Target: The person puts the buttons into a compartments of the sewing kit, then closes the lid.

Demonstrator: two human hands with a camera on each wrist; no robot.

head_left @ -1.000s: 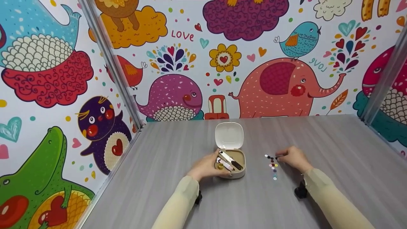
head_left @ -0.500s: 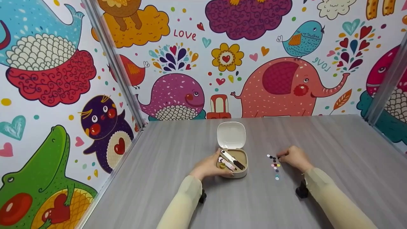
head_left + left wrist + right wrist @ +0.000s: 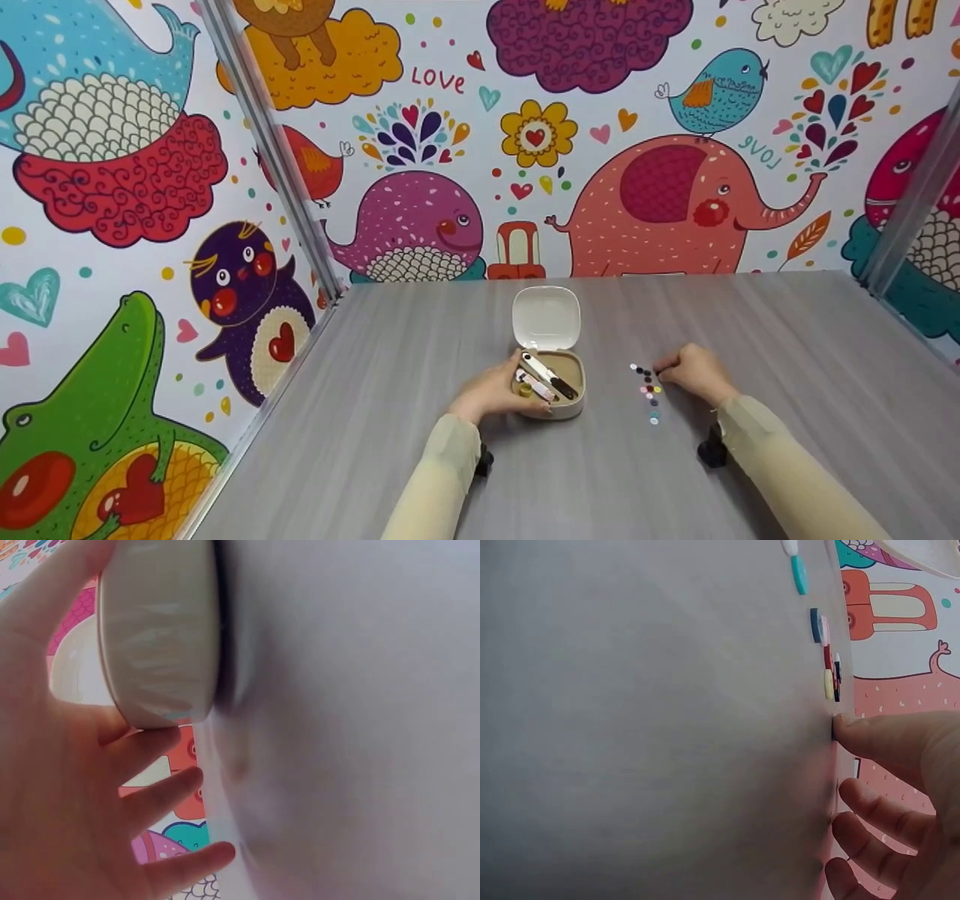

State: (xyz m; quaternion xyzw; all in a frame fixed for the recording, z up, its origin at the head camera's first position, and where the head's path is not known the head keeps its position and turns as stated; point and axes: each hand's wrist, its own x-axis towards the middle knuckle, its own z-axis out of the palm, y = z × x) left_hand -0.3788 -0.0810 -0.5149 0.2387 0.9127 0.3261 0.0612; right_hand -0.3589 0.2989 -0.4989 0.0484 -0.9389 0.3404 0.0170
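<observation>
My left hand grips the left side of an open cream box, thumb at its rear corner and a finger along its front. Inside lie a white-and-black tool, a pink patterned piece and a small gold-coloured piece. To the right of the box, my right hand pinches a small dark button at the tabletop; the index fingertip is hidden in the right wrist view. Beside it runs a line of small coloured buttons, among them a purple one and a teal one.
The box's white lid stands raised at the back. Grey wood-grain table surrounds everything, bounded by a patterned back wall and left wall, with metal posts at the corners.
The head view has shifted slightly, so everything appears a little further right. Both hands have kept nearly the same place, the left on the box and the right at the dark button.
</observation>
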